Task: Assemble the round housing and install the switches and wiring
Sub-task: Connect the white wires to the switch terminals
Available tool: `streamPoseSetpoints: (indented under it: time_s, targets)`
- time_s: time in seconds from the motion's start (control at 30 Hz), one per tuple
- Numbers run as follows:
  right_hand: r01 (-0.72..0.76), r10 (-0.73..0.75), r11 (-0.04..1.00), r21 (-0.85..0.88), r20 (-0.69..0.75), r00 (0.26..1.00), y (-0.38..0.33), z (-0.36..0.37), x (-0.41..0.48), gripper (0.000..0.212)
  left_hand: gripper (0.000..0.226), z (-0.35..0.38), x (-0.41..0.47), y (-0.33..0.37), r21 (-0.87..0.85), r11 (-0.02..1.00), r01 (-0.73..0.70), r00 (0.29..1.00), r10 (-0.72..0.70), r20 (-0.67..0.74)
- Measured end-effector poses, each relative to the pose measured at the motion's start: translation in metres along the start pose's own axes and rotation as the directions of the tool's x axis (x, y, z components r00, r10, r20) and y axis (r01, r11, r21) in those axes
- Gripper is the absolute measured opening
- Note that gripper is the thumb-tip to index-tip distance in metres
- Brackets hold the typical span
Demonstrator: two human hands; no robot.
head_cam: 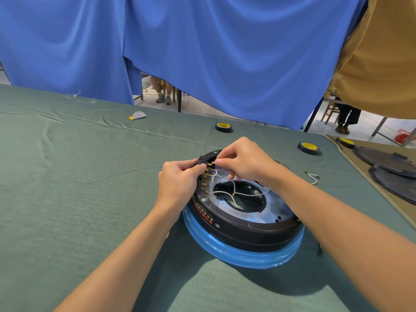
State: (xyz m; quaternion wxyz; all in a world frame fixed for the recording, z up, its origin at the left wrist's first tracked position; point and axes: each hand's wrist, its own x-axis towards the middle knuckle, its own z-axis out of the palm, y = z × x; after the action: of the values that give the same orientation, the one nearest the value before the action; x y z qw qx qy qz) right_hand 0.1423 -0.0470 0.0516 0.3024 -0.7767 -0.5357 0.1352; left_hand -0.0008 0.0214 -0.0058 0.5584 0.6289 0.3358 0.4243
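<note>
Gripping the rim of the round housing point(243, 233) by the switches point(206, 180) with my left hand point(180, 179), I pinch a white wire point(245, 194) end in my right hand point(245, 162) just beside it, above the desk point(78, 176).

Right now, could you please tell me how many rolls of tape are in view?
3. Far roll at the green cloth's far edge; second roll right of it; third roll on the neighbouring tan cloth. Others may be hidden.
</note>
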Motion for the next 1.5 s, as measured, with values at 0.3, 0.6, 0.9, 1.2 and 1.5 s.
streamPoseSetpoints:
  time_s: [0.3,0.6,0.9,1.2,1.5]
  targets:
    - [0.205,-0.241,0.936,-0.285,-0.100,0.965,0.011,0.008,-0.001,0.015,0.014,0.001,0.001,-0.001,-0.015,1.000,0.027,0.999,-0.027,-0.028]
    - [0.214,-0.244,0.945,-0.249,-0.094,0.965,0.011,0.012,-0.002,0.017,0.021,0.001,0.000,0.000,-0.025,0.999,0.035,0.999,-0.035,-0.017]
    - [0.210,-0.235,0.953,-0.218,-0.095,0.967,0.010,0.013,-0.006,0.018,0.011,0.001,-0.001,0.001,-0.021,0.999,0.044,0.999,-0.044,-0.014]
    - [0.203,-0.231,0.958,-0.204,-0.121,0.965,0.012,0.012,-0.006,0.016,0.015,0.000,-0.002,0.002,-0.011,0.999,0.046,0.999,-0.046,-0.013]
    - [0.229,-0.258,0.951,-0.206,-0.128,0.957,0.010,0.016,-0.005,0.017,0.035,0.001,-0.003,0.005,-0.002,0.999,0.033,0.999,-0.033,-0.020]
